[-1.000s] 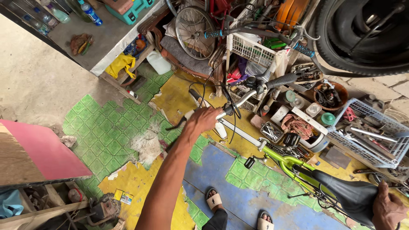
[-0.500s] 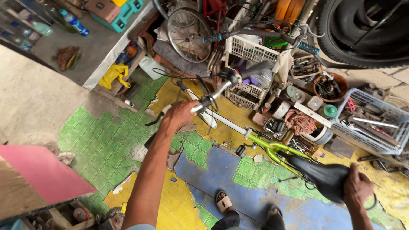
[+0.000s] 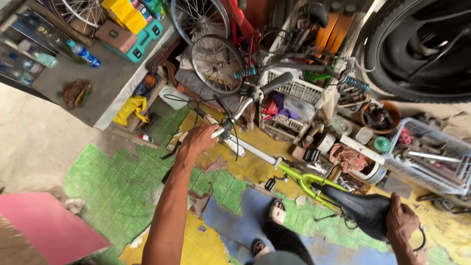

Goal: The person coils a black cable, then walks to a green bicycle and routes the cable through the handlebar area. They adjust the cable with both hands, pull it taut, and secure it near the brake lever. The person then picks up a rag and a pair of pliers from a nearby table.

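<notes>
Two hands clamp the lime-green and white metal bicycle (image 3: 294,174), left hand (image 3: 198,140) round the handlebar, right hand (image 3: 401,222) on the black saddle (image 3: 360,208); probably heavy, rigid, sensibly held.

Yellow boxes (image 3: 126,11) atop teal case (image 3: 140,40) on grey shelf (image 3: 93,93); blue-labelled bottle (image 3: 83,53) nearby

Tiled floor (image 3: 113,181) under bicycle (image 3: 304,179)

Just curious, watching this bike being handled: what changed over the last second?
The right hand moved up onto the rear of the black saddle and took hold. The left hand stayed gripping the handlebar. The green frame stayed between the two hands.
</notes>
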A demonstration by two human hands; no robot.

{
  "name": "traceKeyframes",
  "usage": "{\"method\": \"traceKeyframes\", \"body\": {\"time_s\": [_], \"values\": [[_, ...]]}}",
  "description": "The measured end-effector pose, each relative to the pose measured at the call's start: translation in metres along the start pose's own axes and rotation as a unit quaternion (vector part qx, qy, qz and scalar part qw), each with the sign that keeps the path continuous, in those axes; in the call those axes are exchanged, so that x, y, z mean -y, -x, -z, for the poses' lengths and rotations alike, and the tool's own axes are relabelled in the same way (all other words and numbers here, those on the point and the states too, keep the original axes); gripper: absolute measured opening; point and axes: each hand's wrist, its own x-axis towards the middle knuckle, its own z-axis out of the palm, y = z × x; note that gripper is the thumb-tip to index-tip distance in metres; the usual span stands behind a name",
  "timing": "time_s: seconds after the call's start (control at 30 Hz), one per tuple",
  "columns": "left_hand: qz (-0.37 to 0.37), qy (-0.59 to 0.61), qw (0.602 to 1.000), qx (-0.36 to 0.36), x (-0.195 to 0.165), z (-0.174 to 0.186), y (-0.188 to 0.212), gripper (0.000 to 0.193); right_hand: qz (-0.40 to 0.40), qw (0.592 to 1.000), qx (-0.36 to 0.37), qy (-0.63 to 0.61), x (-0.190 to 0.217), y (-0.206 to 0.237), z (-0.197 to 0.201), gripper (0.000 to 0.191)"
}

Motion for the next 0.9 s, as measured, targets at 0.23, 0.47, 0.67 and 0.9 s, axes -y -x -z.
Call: {"method": "traceKeyframes", "body": {"time_s": [0.23,0.47,0.67,0.9], "values": [[0.063,-0.013,0.997,0.036,0.01,0.028,-0.017,0.042,-0.028,1.0,0.004,0.012,0.026,0.0,-0.019,0.084],[0.052,-0.039,0.998,-0.001,0.038,0.045,-0.038,0.049,-0.035,0.998,0.022,-0.048,0.041,0.003,-0.046,0.08],[0.09,-0.036,0.995,0.012,0.066,0.058,-0.049,0.046,-0.05,0.994,0.051,-0.08,0.059,0.006,-0.073,0.076],[0.09,-0.007,0.995,0.032,0.097,0.07,-0.065,0.038,-0.066,0.994,0.072,-0.057,0.081,0.008,-0.095,0.078]]}}
